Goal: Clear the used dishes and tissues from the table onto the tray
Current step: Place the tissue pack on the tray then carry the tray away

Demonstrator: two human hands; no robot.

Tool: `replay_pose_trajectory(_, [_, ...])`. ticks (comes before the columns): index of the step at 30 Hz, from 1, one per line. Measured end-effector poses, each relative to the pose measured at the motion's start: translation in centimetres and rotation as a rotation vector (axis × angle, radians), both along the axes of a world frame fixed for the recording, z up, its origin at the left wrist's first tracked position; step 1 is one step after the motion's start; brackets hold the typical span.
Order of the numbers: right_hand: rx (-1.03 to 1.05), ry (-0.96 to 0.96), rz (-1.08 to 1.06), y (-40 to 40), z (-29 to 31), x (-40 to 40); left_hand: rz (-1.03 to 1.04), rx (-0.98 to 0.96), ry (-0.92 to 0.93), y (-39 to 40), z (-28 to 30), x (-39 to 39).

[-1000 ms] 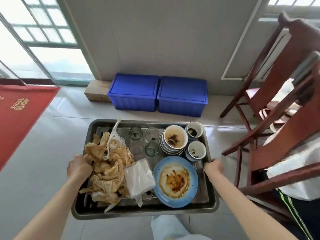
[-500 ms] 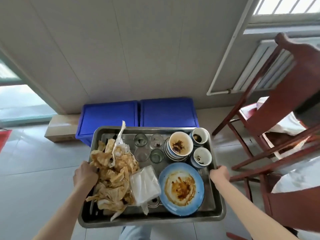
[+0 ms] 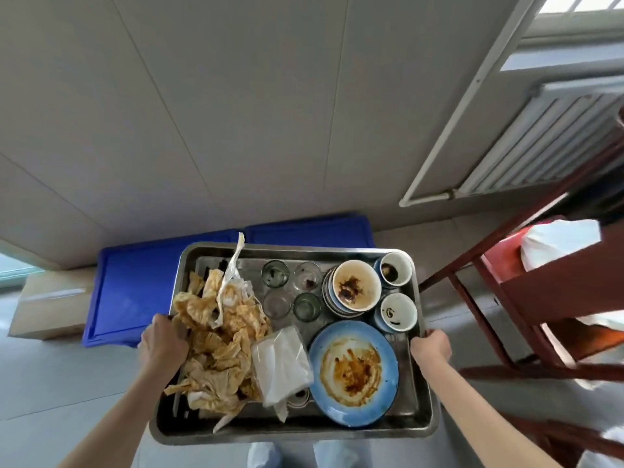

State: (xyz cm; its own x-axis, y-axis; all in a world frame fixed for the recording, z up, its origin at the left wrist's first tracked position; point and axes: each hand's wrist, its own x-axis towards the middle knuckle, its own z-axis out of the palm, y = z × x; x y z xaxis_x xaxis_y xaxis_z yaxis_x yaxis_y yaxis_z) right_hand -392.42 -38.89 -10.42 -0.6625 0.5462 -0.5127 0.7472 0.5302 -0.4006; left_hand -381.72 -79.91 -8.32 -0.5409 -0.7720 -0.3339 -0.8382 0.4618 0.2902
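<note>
A person is holding a rectangular stainless-steel tray (image 3: 297, 434) in the air, the left hand (image 3: 164, 346) curling round its left rim and the right hand (image 3: 431, 344) gripping the right rim. Crumpled, orange-stained tissues (image 3: 216, 336) are lying heaped on the left side, with a clear plastic tissue packet (image 3: 280, 363) beside them. A round blue plate smeared with sauce (image 3: 353, 373) is sitting at the front right, behind it a stack of glazed bowls (image 3: 353, 290), two small white cups (image 3: 395, 292) and four small clear glasses (image 3: 290, 293). Blue plastic crates (image 3: 135, 282) are standing on the floor below.
</note>
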Motion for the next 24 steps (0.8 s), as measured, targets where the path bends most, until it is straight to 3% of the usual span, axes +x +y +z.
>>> replay_pose_trajectory(12, [-0.016, 0.003, 0.099, -1.0, -8.5, -20.1, 0.101, -0.046, -0.018, 0.3, -8.5, -16.3])
replay_pose_trajectory(24, [0.056, -0.044, 0.183, -1.1, -24.2, -28.4, 0.097, 0.026, -0.171, 0.7, -23.0, -23.4])
